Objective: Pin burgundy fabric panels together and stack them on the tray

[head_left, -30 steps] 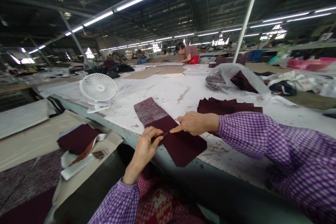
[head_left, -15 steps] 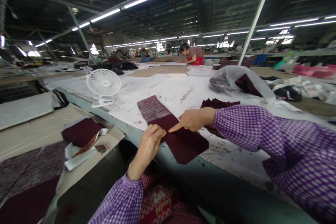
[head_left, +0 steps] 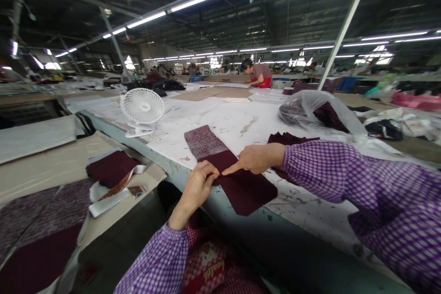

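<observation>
A dark maroon cloth piece [head_left: 246,188] lies across the near edge of the table, its near end hanging slightly over. At its far end is a mottled maroon-grey section [head_left: 206,143]; whether the two are joined I cannot tell. My left hand [head_left: 199,183] pinches the maroon cloth at its left edge, thumb and fingers together. From the right, my right hand [head_left: 257,158] presses an outstretched index finger on the cloth beside that pinch, its other fingers curled. Behind my right wrist, more folded maroon cloth [head_left: 289,138] is partly hidden by my sleeve.
A white fan [head_left: 143,109] stands on the table [head_left: 179,115] at the left. A clear plastic bag [head_left: 298,110] with maroon cloth sits at the right. On a lower surface at left lie cloth pieces [head_left: 112,167]. Another person [head_left: 259,73] leans over the far table.
The view has shifted slightly, so everything sits a little further right. My left fingers have adjusted slightly on the cloth edge; the right index finger stays pressed on the cloth.
</observation>
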The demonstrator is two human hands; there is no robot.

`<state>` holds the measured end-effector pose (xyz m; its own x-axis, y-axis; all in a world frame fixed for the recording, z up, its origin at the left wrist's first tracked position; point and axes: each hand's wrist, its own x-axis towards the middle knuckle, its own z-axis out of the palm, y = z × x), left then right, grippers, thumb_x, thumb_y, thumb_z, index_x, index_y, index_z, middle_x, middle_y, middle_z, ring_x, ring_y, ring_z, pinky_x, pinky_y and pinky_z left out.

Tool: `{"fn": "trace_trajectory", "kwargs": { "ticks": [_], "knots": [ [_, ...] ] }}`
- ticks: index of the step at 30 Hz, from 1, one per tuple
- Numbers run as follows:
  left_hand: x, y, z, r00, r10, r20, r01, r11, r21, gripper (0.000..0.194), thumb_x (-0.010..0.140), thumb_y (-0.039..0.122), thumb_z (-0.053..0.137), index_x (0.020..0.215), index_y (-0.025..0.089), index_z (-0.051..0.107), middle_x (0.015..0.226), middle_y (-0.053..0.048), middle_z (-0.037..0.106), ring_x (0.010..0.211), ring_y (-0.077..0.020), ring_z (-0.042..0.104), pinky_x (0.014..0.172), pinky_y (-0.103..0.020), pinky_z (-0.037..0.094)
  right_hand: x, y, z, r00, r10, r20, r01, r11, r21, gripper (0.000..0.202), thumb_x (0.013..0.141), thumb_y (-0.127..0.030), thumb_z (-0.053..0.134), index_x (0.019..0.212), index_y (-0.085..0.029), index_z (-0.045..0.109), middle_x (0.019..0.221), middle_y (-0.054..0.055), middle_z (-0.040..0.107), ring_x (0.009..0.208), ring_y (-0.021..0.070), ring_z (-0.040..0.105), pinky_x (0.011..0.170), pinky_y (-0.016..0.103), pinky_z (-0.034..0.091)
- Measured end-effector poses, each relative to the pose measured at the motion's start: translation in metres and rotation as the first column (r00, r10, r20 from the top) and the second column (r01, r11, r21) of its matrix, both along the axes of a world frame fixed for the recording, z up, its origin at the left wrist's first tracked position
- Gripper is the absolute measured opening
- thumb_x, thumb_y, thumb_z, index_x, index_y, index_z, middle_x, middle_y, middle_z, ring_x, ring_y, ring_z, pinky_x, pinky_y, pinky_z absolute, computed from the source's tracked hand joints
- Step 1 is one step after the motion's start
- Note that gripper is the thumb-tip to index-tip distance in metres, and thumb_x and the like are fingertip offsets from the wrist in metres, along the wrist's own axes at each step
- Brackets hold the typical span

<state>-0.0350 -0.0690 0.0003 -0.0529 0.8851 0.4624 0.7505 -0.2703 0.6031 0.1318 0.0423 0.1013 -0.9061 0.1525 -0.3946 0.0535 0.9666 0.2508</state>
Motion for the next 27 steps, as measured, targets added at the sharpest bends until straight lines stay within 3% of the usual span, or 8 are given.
{"fn": "trace_trajectory", "kwargs": {
  "ticks": [5,8,11,14,19,21,23,27],
  "knots": [
    [-0.004,0.000,-0.003,0.991,0.043,0.130,-0.042,0.999,-0.006,0.017,0.090,0.022,0.043,0.083,0.018,0.059,0.084,-0.002,0.061,0.081,-0.0160,0.057,0.078,-0.030,0.043,-0.002,-0.011,-0.011,0.998,0.032,-0.058,-0.026,0.996,0.089,0.070,0.084,-0.002,0.041,0.144,-0.037,0.034,0.077,0.005,0.065,0.065,0.0155,0.057,0.058,0.026,0.034],
    [-0.003,-0.003,-0.002,0.995,0.044,0.085,-0.042,0.999,-0.025,0.017,0.089,0.033,0.048,0.087,0.018,0.057,0.085,-0.002,0.059,0.083,-0.0172,0.056,0.078,-0.032,0.043,0.002,-0.006,-0.021,0.981,-0.054,-0.185,0.070,0.994,0.084,0.055,0.091,-0.017,0.045,0.143,-0.034,0.037,0.088,0.009,0.066,0.074,0.0183,0.060,0.062,0.027,0.036],
    [-0.001,-0.007,-0.002,0.999,0.030,0.014,-0.030,0.999,-0.026,0.030,0.078,0.045,0.064,0.091,0.019,0.055,0.089,-0.003,0.057,0.087,-0.0194,0.055,0.080,-0.034,0.044,0.010,0.010,-0.031,0.921,-0.253,-0.297,0.234,0.967,-0.098,0.047,0.088,-0.038,0.056,0.133,-0.025,0.050,0.100,0.010,0.064,0.084,0.0203,0.060,0.070,0.029,0.040],
    [-0.005,-0.007,-0.005,0.999,0.006,-0.040,-0.008,1.000,-0.027,0.043,0.069,0.050,0.072,0.094,0.021,0.054,0.092,-0.003,0.056,0.089,-0.0209,0.054,0.080,-0.035,0.045,0.015,0.023,-0.039,0.865,-0.376,-0.332,0.265,0.905,-0.333,0.032,0.082,-0.039,0.064,0.108,-0.020,0.064,0.093,0.004,0.064,0.082,0.0166,0.058,0.072,0.027,0.039],
    [-0.015,-0.002,-0.009,0.996,-0.053,-0.071,0.049,0.998,-0.049,0.032,0.073,0.040,0.071,0.095,0.022,0.056,0.098,-0.003,0.057,0.095,-0.0214,0.054,0.085,-0.036,0.044,0.020,0.027,-0.047,0.800,-0.282,-0.529,0.104,0.934,-0.341,0.010,0.074,-0.028,0.073,0.078,-0.020,0.068,0.093,0.002,0.064,0.092,0.0179,0.054,0.087,0.032,0.034],
    [-0.016,-0.002,-0.008,0.994,-0.073,-0.081,0.068,0.996,-0.064,0.027,0.076,0.037,0.068,0.096,0.022,0.057,0.102,-0.004,0.056,0.099,-0.0214,0.054,0.089,-0.037,0.042,0.024,0.027,-0.042,0.744,-0.277,-0.608,0.087,0.943,-0.322,0.010,0.072,-0.025,0.074,0.074,-0.019,0.067,0.098,0.003,0.064,0.098,0.0197,0.052,0.092,0.035,0.031],
    [-0.015,-0.004,-0.005,0.991,-0.085,-0.099,0.077,0.994,-0.080,0.024,0.078,0.035,0.066,0.097,0.022,0.058,0.104,-0.005,0.056,0.102,-0.0218,0.053,0.091,-0.037,0.042,0.033,0.030,-0.029,0.707,-0.355,-0.611,0.127,0.915,-0.384,0.009,0.072,-0.024,0.073,0.073,-0.017,0.066,0.091,0.004,0.065,0.094,0.0195,0.053,0.088,0.034,0.034],
    [-0.014,-0.009,-0.001,0.985,-0.082,-0.149,0.071,0.995,-0.075,0.021,0.081,0.033,0.061,0.098,0.022,0.058,0.106,-0.006,0.057,0.103,-0.0228,0.053,0.092,-0.038,0.042,0.072,0.048,0.015,0.629,-0.600,-0.495,0.154,0.720,-0.677,0.021,0.082,-0.035,0.059,0.081,-0.014,0.061,0.072,0.001,0.060,0.067,0.0123,0.050,0.064,0.025,0.036]
  ]
}}
